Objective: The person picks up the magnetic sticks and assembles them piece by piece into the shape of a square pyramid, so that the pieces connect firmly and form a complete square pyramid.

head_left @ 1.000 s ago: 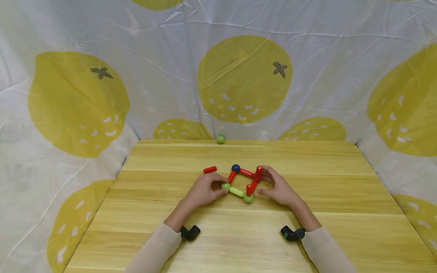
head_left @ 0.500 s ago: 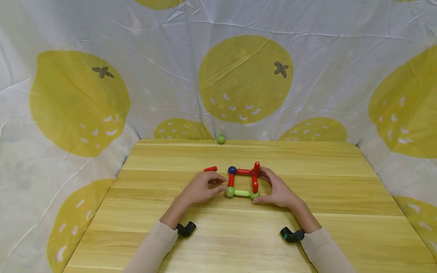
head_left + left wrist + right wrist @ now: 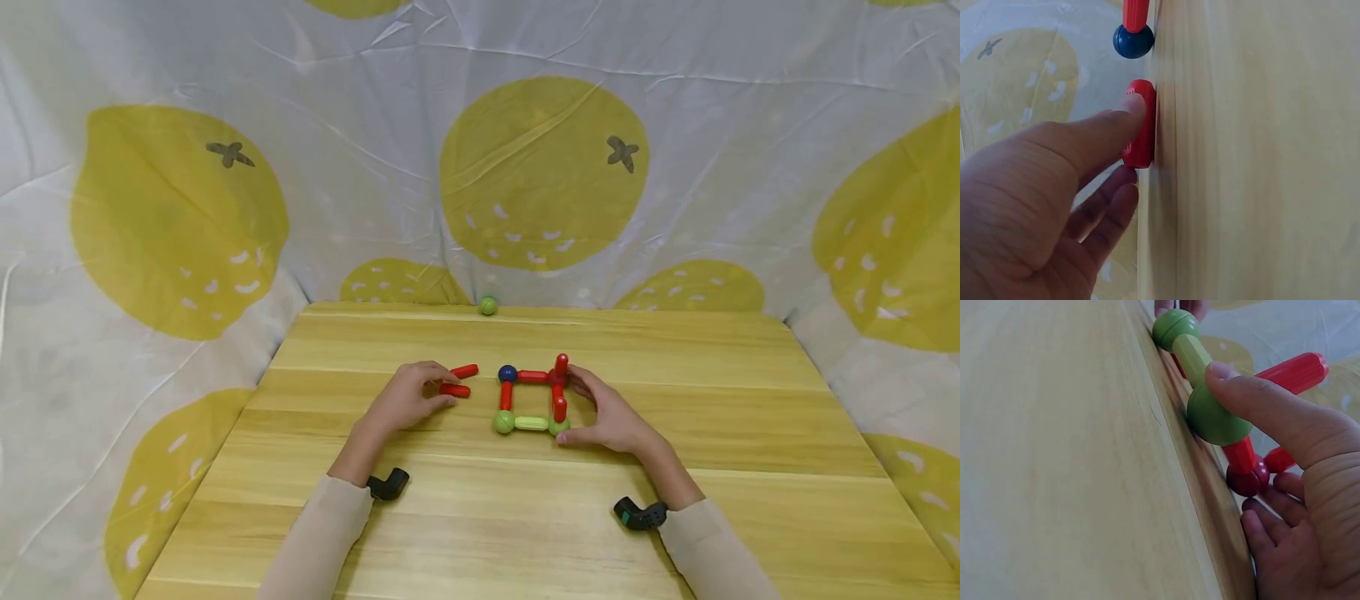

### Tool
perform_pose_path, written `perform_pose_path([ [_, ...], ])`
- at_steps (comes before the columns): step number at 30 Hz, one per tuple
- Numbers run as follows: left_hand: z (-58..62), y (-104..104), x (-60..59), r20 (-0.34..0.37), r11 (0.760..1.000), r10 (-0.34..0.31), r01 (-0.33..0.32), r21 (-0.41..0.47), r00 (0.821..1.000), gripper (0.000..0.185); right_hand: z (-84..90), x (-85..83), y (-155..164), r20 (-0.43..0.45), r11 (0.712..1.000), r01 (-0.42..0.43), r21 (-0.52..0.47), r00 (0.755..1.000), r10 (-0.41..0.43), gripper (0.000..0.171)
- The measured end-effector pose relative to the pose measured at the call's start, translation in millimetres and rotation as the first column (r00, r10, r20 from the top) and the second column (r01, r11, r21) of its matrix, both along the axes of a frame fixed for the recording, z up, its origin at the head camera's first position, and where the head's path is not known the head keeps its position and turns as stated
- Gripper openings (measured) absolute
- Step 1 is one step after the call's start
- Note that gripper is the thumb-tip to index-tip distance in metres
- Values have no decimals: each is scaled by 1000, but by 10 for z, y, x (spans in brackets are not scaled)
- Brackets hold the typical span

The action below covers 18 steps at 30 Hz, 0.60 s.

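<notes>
A square of magnetic rods and balls lies on the table. It has a blue ball (image 3: pixel 507 374), a red ball (image 3: pixel 1248 477), two green balls (image 3: pixel 504 422), red side rods (image 3: pixel 533 377) and a yellow-green rod (image 3: pixel 532 423). Two more red rods (image 3: pixel 560 409) stand up from its right corners. My right hand (image 3: pixel 611 412) holds the square's right side, thumb against the near green ball and fingers by the red one. Left of the square, my left hand (image 3: pixel 405 395) reaches over two loose red rods (image 3: pixel 456 390), its thumb overlapping one red rod (image 3: pixel 1142 134) in the left wrist view.
A single green ball (image 3: pixel 488 306) sits at the back edge of the wooden table (image 3: pixel 480 517). Behind the table hangs a lemon-print cloth (image 3: pixel 360 167), which also covers both sides.
My left hand has left the square's near-left green ball and moved left to the loose red rods, uncovering a second one. The square has turned straighter, with my right hand staying at its right side.
</notes>
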<state>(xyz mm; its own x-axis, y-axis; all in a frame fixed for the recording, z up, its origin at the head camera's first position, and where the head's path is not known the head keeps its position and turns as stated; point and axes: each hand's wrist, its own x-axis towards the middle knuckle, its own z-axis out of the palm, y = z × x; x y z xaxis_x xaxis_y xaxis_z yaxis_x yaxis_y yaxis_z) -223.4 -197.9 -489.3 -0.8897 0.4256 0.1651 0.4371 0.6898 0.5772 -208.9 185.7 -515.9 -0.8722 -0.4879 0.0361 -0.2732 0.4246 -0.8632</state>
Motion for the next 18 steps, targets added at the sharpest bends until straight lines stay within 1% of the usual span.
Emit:
perform_pose_path([
  [6,-40,11,-3,42,1000,7,-7,-1,999,20,5,-10,-12,5,1000,-10,-24,1000,11,122],
  [9,-40,23,-3,64,1000,13,-14,18,998,23,-4,-14,-14,2,999,-17,-32,1000,17,122],
  [11,-36,37,-6,81,999,12,-16,49,997,27,-12,-15,-13,0,999,-18,-35,1000,18,122],
  [13,-31,61,-9,94,996,0,-9,94,996,31,-17,-16,-10,0,999,-16,-35,1000,16,121],
  [15,-23,97,-6,104,990,-25,10,142,994,32,-22,-17,-6,2,999,-10,-30,1000,10,121],
  [18,-12,172,14,112,976,-86,61,209,990,30,-25,-22,-6,0,1000,-7,-22,1000,7,121],
])
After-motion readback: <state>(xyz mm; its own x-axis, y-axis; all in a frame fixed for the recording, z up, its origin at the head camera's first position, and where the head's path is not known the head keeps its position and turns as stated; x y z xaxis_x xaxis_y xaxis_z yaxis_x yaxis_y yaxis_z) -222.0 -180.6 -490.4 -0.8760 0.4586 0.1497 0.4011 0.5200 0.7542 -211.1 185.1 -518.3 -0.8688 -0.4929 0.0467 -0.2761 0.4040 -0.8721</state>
